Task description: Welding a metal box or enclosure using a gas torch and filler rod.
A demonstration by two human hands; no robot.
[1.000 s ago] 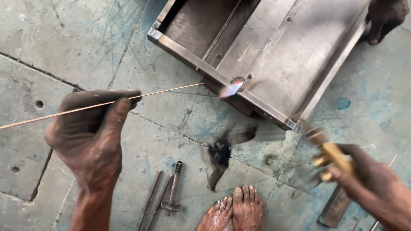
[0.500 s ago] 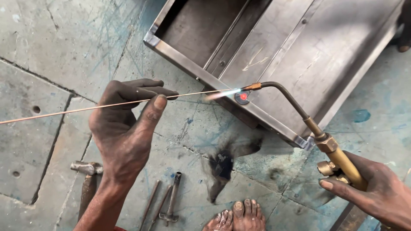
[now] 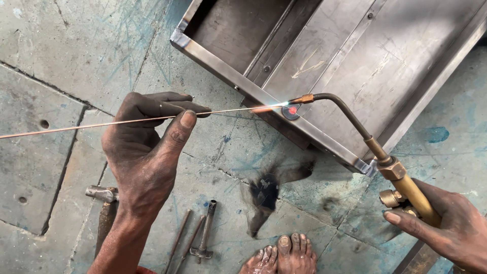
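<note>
My left hand (image 3: 147, 147) pinches a long thin copper-coloured filler rod (image 3: 101, 123) between thumb and fingers. The rod's glowing tip reaches the edge of a grey metal frame (image 3: 324, 56) lying on the floor. My right hand (image 3: 451, 228) grips the brass handle of a gas torch (image 3: 406, 187). The torch's curved neck ends in a nozzle (image 3: 304, 98) with a small flame at a red-hot spot (image 3: 291, 109) on the frame's edge, right where the rod tip meets it.
The floor is stained concrete slabs (image 3: 61, 56) with cracks. A hammer (image 3: 101, 195) lies by my left forearm. Metal rods and a small tool (image 3: 203, 238) lie near my bare foot (image 3: 284, 256). A black scorch mark (image 3: 266, 193) stains the floor.
The view has shifted, so my left hand and the rod sit further right. The torch, mostly out of view at first, now shows in full with its flame held at the frame's edge.
</note>
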